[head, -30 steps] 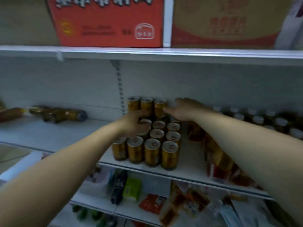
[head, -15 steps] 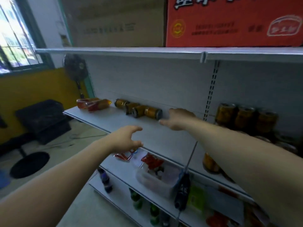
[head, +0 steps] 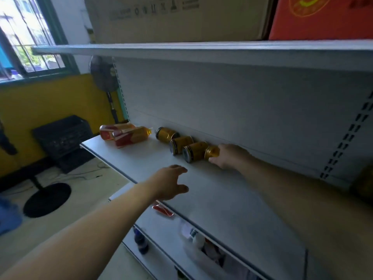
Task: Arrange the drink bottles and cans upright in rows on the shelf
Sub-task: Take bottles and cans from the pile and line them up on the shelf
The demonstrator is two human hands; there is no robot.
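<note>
Since half a second ago, my right hand (head: 230, 156) has closed the small gap to the drinks. It hovered then just short of the row, and now its thumb and fingers curl round the nearest can (head: 212, 152), which lies on its side at the right end of that row. My left hand (head: 167, 184) was lower then, in front of the shelf edge. It now hangs over the front part of the shelf (head: 222, 199), fingers spread and loosely bent, holding nothing, well apart from the drinks. The view has swung left and drawn closer, so the upright tins seen at the right are out of the picture. I count four gold cans (head: 180, 144), the held one included. All lie on their sides in a slanting line against the back panel (head: 242, 108), each touching or just beside the next. I count two bottles (head: 131, 137) with red labels, also on their sides, lying together at the left end of the shelf near the first can. The shelf above carries two cartons, one brown carton (head: 177, 17) and one red carton (head: 323, 17). On the floor to the left stand one pedestal fan (head: 103, 75) and one black crate (head: 62, 134). The lower shelves hold one dark upright bottle (head: 141, 241) and goods too blurred to count.
</note>
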